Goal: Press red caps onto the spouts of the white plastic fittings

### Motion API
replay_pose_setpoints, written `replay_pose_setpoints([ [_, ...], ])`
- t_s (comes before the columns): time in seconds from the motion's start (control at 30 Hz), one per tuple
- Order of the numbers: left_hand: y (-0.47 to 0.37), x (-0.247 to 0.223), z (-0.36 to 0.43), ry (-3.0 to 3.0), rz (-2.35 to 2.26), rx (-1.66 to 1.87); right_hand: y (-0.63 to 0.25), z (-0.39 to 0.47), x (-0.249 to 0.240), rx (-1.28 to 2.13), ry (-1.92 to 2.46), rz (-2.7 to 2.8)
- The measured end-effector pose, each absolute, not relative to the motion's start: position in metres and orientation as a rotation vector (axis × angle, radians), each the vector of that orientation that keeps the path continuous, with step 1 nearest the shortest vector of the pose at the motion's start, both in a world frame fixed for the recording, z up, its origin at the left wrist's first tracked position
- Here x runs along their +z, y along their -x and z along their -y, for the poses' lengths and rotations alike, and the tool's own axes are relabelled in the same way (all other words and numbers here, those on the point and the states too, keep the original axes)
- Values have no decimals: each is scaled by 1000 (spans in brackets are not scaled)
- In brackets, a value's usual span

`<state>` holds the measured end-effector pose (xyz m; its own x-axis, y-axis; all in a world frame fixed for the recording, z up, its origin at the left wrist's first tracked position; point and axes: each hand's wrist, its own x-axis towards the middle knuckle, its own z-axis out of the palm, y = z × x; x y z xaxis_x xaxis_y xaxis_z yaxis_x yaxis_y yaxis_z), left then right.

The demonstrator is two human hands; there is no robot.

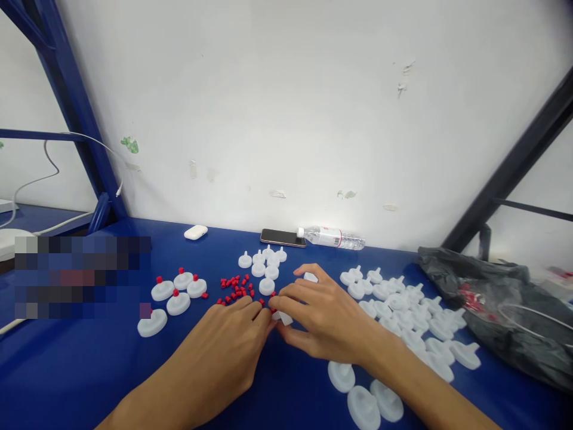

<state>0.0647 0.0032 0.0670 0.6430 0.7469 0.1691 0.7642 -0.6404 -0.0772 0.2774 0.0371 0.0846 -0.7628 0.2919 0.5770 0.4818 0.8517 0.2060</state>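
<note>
My left hand [237, 337] and my right hand [320, 313] meet at the middle of the blue table. Between their fingertips is a white plastic piece [285, 318], partly hidden, with a bit of red beside it. The fingers of my left hand are bent together; what they grip is hidden. My right hand curls its thumb and fingers round the white piece. Just beyond my left hand lie loose small red caps [237, 286]. White lids with bare spouts [267, 286] stand behind them. Several white lids topped with red caps [178, 303] are at the left.
Many white lids [405, 310] spread over the right side. A black plastic bag [492, 310] with red pieces lies at the far right. Along the wall are a white case [196, 232], a phone [282, 238] and a water bottle [333, 237]. A blue frame [71, 89] rises at the left.
</note>
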Motion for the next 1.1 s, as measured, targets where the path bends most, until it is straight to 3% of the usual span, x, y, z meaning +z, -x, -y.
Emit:
replay_pose_setpoints([
  [1.1, -66, 66, -3, 2725, 1300, -132, -277, -37, 84, -450, 587, 2525],
])
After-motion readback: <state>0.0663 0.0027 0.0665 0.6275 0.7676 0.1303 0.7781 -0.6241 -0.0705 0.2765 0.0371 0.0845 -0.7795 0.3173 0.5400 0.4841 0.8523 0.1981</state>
